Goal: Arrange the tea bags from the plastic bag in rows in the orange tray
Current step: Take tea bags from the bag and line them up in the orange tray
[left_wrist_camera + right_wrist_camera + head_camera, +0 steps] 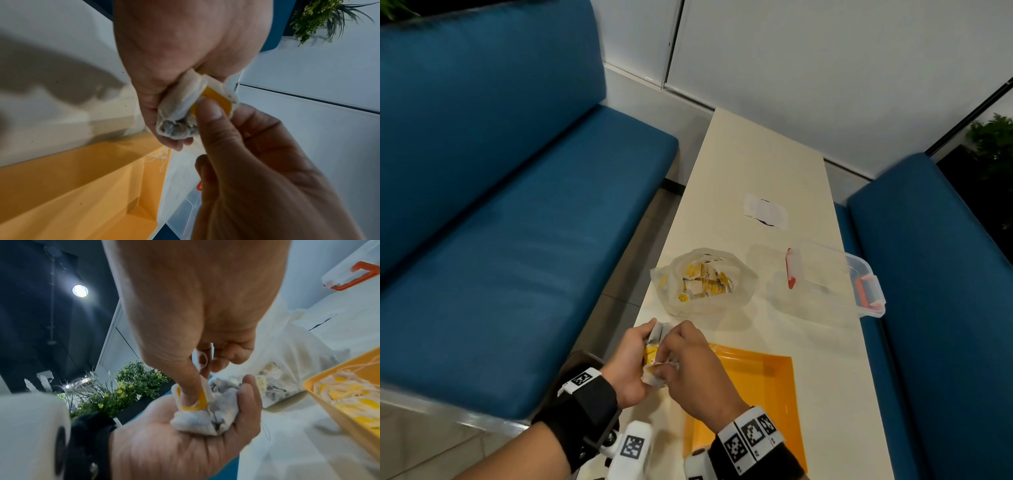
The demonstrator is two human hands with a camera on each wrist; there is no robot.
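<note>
My left hand grips a bundle of white tea bags with yellow tags, just left of the orange tray. The right hand pinches one yellow-tagged tea bag at the top of that bundle. In the left wrist view the left hand curls round the bundle and the right hand's thumb presses on a yellow tag. In the right wrist view the bundle lies in the left hand's palm. Several tea bags lie in the tray's corner. The plastic bag stands open behind the hands.
A clear plastic box with orange-red latches stands right of the bag. A white paper lies farther back on the narrow cream table. Blue benches flank both long sides. A plant stands at the far right.
</note>
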